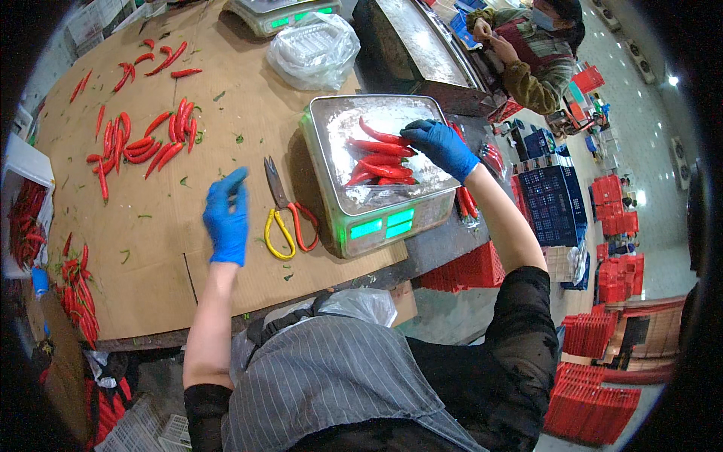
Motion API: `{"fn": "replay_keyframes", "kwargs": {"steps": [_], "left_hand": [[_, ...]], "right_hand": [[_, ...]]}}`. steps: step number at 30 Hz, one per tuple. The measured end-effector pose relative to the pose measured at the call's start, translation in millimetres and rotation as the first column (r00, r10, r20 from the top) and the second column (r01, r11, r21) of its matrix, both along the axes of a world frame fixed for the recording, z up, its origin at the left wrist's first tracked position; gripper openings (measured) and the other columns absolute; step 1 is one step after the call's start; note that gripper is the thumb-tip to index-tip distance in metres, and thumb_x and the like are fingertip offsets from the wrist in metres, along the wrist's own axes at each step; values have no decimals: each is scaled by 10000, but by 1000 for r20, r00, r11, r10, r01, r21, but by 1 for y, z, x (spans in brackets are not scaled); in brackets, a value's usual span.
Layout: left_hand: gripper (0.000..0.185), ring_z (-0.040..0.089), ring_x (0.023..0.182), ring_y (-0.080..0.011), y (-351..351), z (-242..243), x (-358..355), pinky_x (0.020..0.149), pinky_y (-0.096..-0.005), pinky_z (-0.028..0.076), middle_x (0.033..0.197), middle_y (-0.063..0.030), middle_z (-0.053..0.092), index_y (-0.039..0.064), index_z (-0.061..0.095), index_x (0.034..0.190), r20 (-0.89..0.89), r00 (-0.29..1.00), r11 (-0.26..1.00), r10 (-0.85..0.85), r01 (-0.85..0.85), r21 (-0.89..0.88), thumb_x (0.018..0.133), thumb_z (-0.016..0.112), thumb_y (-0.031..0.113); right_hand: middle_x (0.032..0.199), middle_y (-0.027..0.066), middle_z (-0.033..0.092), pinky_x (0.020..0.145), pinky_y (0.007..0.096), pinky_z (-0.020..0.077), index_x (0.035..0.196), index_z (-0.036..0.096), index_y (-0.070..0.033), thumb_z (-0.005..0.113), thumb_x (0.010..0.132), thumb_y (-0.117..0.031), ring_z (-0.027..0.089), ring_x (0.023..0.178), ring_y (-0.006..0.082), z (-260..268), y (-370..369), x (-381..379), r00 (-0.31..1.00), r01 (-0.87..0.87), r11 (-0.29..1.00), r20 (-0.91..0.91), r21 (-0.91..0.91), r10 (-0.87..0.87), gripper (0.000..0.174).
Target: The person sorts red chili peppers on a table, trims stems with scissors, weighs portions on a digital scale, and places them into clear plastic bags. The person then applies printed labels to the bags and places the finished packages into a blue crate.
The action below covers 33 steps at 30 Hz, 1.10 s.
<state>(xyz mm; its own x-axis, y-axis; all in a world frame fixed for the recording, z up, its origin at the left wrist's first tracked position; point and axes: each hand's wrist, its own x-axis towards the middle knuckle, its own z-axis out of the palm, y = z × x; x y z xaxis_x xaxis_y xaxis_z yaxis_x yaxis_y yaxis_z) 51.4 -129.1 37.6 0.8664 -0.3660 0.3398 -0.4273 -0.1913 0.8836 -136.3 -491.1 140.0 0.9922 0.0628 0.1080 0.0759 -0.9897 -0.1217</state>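
My right hand, in a blue glove, pinches the stem end of a red chili pepper over the metal pan of a digital scale. Several more red chilies lie side by side on the pan, and what looks like a clear plastic tray edge shows under them. With fingers partly curled and apart, my blue-gloved left hand is blurred above the cardboard, holding nothing. Between that hand and the scale lie scissors with one yellow and one red handle.
Loose chilies and stem bits are scattered leftward; a chili pile lies at the near left edge, beside a white container of chilies. Bagged clear trays and a second scale stand farther back. A masked person is across.
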Motion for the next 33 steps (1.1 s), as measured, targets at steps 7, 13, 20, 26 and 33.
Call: {"fn": "replay_keyframes", "kwargs": {"steps": [7, 13, 20, 26, 33], "left_hand": [[290, 569, 937, -295, -104, 67, -41, 827, -374, 463, 1002, -106, 615, 125, 638, 1051, 298, 831, 874, -470, 486, 24, 764, 673, 142], [433, 539, 971, -311, -139, 66, -65, 893, -406, 416, 1026, -100, 580, 89, 594, 1024, 374, 734, 823, -567, 525, 218, 655, 759, 245], [437, 538, 943, -293, -132, 54, -62, 833, -394, 416, 1022, -105, 569, 78, 566, 934, 259, 831, 868, -492, 446, 218, 601, 801, 235], [367, 533, 957, -283, -111, 52, -45, 850, -381, 407, 1017, -102, 579, 78, 563, 927, 261, 911, 947, -319, 319, 41, 657, 781, 199], [175, 546, 968, -203, -93, 17, -7, 881, -321, 410, 1001, -67, 584, 61, 575, 960, -34, 992, 984, -123, 117, -136, 804, 654, 66]], "right_hand": [[988, 65, 631, 813, 297, 469, 1065, 615, -39, 611, 847, -55, 593, 926, 176, -10, -2, -23, 968, 124, 784, 99, 608, -230, 219], [1015, 17, 605, 813, 252, 445, 1146, 573, -54, 601, 871, -75, 537, 929, 99, -11, 4, -53, 911, 280, 374, -121, 884, -395, 277], [1094, 71, 591, 801, 281, 468, 1096, 610, -114, 645, 789, -15, 569, 964, 190, -26, 29, -41, 967, 192, 735, 3, 651, -255, 324], [1033, 75, 581, 759, 272, 469, 1081, 625, -107, 648, 771, -1, 571, 925, 186, -29, 27, -39, 849, 313, 775, 204, 549, -487, 328], [850, -4, 616, 573, 192, 439, 1059, 607, -48, 578, 899, -176, 538, 644, 46, -36, 24, -49, 688, 638, 117, -497, 761, -529, 207]]}}
